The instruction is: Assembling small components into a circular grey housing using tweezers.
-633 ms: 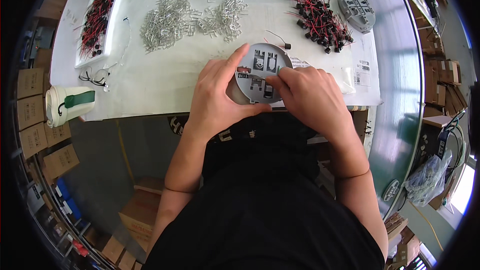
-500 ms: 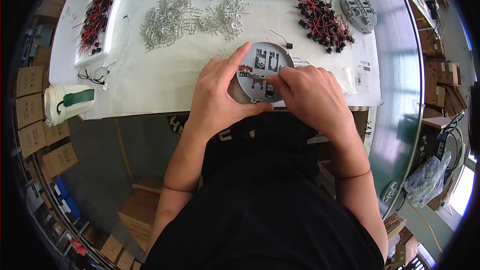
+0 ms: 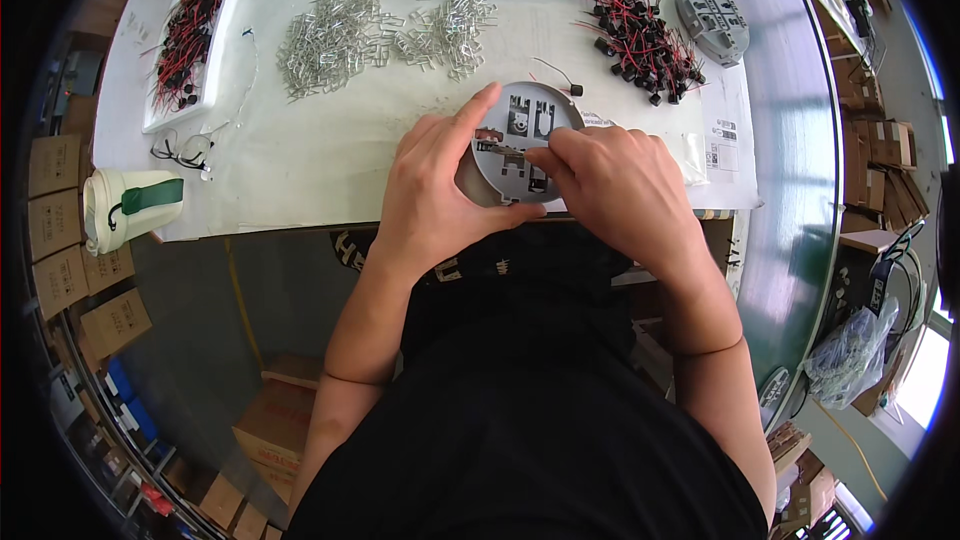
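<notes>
Right hand (image 3: 618, 178), pinching a thin tool (image 3: 509, 151), has edged left over the grey disc (image 3: 528, 140).

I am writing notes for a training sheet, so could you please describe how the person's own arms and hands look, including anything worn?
The left hand and right hand are bare; no gloves, ring or watch shows. Both forearms are uncovered, and a thin line crosses each near the elbow, perhaps a crease. The top is black; its sleeve ends are hard to make out.
</notes>
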Tool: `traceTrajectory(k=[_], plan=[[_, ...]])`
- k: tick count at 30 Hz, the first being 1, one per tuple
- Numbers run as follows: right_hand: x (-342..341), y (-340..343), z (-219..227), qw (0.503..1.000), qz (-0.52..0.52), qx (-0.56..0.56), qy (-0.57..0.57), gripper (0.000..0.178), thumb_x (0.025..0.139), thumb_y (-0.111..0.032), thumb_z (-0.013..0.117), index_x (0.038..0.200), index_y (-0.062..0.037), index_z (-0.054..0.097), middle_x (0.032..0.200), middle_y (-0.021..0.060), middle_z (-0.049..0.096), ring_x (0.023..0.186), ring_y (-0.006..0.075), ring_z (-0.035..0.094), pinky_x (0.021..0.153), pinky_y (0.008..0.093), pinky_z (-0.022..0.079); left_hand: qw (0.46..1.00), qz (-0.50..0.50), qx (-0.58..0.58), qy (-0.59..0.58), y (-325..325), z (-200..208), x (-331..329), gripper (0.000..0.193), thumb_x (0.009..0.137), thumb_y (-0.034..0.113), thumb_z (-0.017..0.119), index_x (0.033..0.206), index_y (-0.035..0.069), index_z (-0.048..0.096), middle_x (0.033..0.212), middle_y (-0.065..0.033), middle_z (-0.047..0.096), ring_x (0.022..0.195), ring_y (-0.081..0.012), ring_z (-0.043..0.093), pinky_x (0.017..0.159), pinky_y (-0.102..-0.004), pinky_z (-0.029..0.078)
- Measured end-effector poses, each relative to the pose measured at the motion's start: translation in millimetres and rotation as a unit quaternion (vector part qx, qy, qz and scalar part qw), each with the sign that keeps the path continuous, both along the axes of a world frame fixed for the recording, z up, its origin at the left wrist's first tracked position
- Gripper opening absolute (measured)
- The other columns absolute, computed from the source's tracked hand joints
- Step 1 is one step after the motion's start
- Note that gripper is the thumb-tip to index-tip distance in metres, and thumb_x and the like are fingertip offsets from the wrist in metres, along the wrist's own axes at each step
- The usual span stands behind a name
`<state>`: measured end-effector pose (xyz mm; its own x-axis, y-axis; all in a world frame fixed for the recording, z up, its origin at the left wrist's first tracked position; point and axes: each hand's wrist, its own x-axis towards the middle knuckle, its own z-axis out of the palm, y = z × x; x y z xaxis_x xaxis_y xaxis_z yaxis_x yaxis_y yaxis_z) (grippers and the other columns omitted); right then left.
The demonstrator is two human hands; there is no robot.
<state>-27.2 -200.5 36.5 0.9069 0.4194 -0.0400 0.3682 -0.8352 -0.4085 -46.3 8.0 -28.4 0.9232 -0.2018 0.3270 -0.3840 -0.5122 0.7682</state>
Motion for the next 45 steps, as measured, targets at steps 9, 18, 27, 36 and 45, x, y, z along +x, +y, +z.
traceTrajectory(k=[9, 18, 27, 36, 45], plan=[[9.5, 8.3, 10.4, 0.996, 0.043, -0.073, -0.009, 0.035, 0.102, -0.032, 0.069, 0.079, -0.0062, 0.071, 0.073, 0.0175, 0.069, 0.069, 0.0422, 0.067, 0.062, 0.0522, 0.052, 1.000, 0.013, 0.008, -0.003, -2.7, -2.3, -0.8, 0.110, 0.056, 0.031, 0.104, 0.152, 0.006, 0.058, 0.110, -0.0096, 0.074, 0.098, -0.0267, 0.068, 0.097, -0.0427, 0.055], [9.4, 11.2, 15.8, 0.996, 0.052, -0.076, -0.005, 0.037, 0.103, -0.034, 0.067, 0.079, -0.0072, 0.072, 0.070, 0.0163, 0.068, 0.069, 0.0414, 0.068, 0.063, 0.0528, 0.053, 1.000, 0.015, 0.008, -0.004, -1.5, -3.6, -2.7, 0.111, 0.056, 0.035, 0.104, 0.153, 0.007, 0.058, 0.111, -0.0095, 0.074, 0.097, -0.0265, 0.068, 0.098, -0.0430, 0.055], [9.7, 11.8, 16.0, 0.995, 0.055, -0.087, -0.020, 0.037, 0.103, -0.034, 0.067, 0.078, -0.0076, 0.072, 0.070, 0.0162, 0.068, 0.070, 0.0415, 0.068, 0.063, 0.0525, 0.053, 1.000, 0.014, -0.002, -0.021, 1.7, -8.1, -0.7, 0.111, 0.056, 0.036, 0.104, 0.153, 0.008, 0.059, 0.108, -0.0092, 0.074, 0.097, -0.0266, 0.068, 0.098, -0.0427, 0.055], [12.9, -17.1, -0.1, 1.000, 0.019, -0.021, 0.002, 0.031, 0.101, -0.031, 0.070, 0.083, -0.0066, 0.070, 0.075, 0.0172, 0.068, 0.071, 0.0407, 0.068, 0.065, 0.0507, 0.053, 0.999, -0.031, 0.012, 0.008, 12.9, 0.9, 2.4, 0.099, 0.068, 0.022, 0.099, 0.155, 0.007, 0.055, 0.103, -0.0098, 0.072, 0.095, -0.0273, 0.067, 0.093, -0.0407, 0.055], [-16.9, -0.7, -33.5, 0.954, 0.022, 0.219, -0.203, 0.044, 0.084, -0.015, 0.086, 0.125, -0.0116, 0.074, 0.094, 0.0082, 0.072, 0.075, 0.0300, 0.071, 0.061, 0.0385, 0.056, 0.950, 0.085, -0.286, 0.097, 2.2, -4.6, -1.7, 0.042, 0.098, 0.002, 0.074, 0.138, -0.002, 0.062, 0.090, -0.0025, 0.068, 0.081, -0.0061, 0.061, 0.075, -0.0251, 0.050]])
